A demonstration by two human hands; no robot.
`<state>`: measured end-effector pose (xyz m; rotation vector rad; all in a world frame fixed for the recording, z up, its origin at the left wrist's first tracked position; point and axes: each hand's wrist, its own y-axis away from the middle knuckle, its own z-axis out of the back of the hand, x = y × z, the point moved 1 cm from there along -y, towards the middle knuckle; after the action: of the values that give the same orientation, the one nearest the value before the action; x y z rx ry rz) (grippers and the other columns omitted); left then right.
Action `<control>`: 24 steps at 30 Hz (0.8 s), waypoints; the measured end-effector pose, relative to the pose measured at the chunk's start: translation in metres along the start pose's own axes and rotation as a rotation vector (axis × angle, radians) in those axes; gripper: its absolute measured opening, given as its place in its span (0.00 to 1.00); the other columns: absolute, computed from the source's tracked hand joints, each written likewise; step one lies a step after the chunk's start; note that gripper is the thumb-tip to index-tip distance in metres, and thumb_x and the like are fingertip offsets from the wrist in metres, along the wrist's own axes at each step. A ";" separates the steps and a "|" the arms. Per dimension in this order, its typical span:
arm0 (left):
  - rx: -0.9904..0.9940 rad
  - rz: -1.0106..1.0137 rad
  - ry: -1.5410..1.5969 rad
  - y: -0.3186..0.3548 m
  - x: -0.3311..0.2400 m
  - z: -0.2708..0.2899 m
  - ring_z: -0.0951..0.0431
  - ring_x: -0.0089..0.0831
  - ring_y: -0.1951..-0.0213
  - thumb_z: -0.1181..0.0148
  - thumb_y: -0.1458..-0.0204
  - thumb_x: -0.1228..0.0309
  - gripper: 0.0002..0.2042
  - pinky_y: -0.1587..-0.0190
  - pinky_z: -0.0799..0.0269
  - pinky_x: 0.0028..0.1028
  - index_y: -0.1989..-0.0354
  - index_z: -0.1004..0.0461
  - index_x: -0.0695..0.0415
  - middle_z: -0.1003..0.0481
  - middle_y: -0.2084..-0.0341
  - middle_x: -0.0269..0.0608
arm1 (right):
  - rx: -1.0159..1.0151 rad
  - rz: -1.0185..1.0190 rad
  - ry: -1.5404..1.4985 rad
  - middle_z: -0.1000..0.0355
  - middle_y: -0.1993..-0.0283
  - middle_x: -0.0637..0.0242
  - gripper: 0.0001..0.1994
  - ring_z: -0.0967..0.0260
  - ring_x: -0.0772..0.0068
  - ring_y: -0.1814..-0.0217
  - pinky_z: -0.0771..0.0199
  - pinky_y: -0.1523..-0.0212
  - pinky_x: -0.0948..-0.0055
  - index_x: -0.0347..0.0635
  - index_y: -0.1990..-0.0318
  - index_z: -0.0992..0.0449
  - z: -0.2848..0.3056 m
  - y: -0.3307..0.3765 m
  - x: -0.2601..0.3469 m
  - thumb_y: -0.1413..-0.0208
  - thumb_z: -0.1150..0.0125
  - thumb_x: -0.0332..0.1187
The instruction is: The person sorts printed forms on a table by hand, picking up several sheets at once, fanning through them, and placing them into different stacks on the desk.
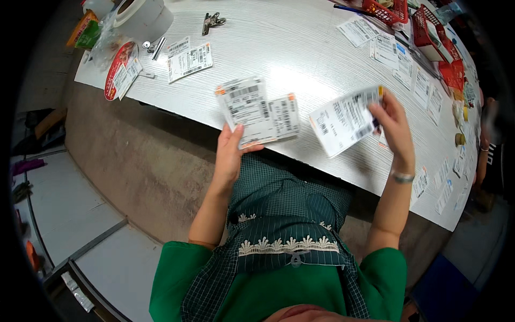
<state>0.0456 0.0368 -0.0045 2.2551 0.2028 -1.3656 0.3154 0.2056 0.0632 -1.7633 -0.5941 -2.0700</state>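
Two overlapping white shipping labels (248,110) with black barcodes and orange corner marks are pinched in my left hand (230,155), thumb on top, over the table's front edge. To the right, my right hand (395,123) grips another white shipping label (340,122) by its right end. That label is tilted and slightly blurred, held above the tabletop and apart from the left hand's labels. Whether it is one sheet or several stacked, I cannot tell. A silver bracelet (403,177) circles my right wrist.
The white table (279,48) bears more labels (190,61) at left and rows of them (394,56) at right. A metal bulldog clip (213,22), a large white roll (142,21) and red baskets (389,11) stand farther back. Another person (485,150) is at the right edge.
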 end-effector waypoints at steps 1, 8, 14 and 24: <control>0.030 0.018 0.013 -0.002 0.003 -0.007 0.23 0.33 0.62 0.59 0.41 0.68 0.16 0.68 0.21 0.28 0.47 0.42 0.64 0.30 0.57 0.49 | -0.037 -0.026 -0.072 0.32 0.73 0.72 0.11 0.38 0.89 0.80 0.43 0.85 0.91 0.36 0.58 0.31 -0.009 0.015 0.001 0.44 0.48 0.33; 0.152 0.120 0.011 0.004 0.020 -0.061 0.25 0.34 0.57 0.60 0.40 0.69 0.19 0.65 0.20 0.29 0.43 0.47 0.64 0.32 0.53 0.49 | -0.379 -0.042 0.191 0.32 0.81 0.64 0.10 0.33 0.77 0.84 0.33 0.84 0.78 0.36 0.58 0.33 -0.081 0.054 -0.027 0.42 0.51 0.33; 0.179 0.084 -0.067 0.002 0.021 -0.068 0.24 0.36 0.58 0.60 0.41 0.70 0.19 0.67 0.19 0.29 0.43 0.48 0.64 0.31 0.55 0.51 | -0.362 -0.101 0.437 0.28 0.74 0.61 0.09 0.31 0.70 0.73 0.30 0.68 0.73 0.39 0.62 0.28 -0.007 0.033 -0.059 0.48 0.45 0.32; 0.201 0.082 -0.156 -0.009 0.025 -0.075 0.25 0.34 0.58 0.60 0.41 0.68 0.18 0.66 0.20 0.26 0.44 0.46 0.63 0.31 0.55 0.50 | -0.079 -0.200 0.833 0.28 0.70 0.61 0.09 0.32 0.65 0.68 0.33 0.65 0.70 0.36 0.66 0.26 0.132 -0.003 -0.068 0.53 0.40 0.30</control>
<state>0.1135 0.0774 -0.0005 2.2740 -0.0820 -1.5698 0.4349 0.2783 0.0134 -0.7389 -0.4345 -2.7042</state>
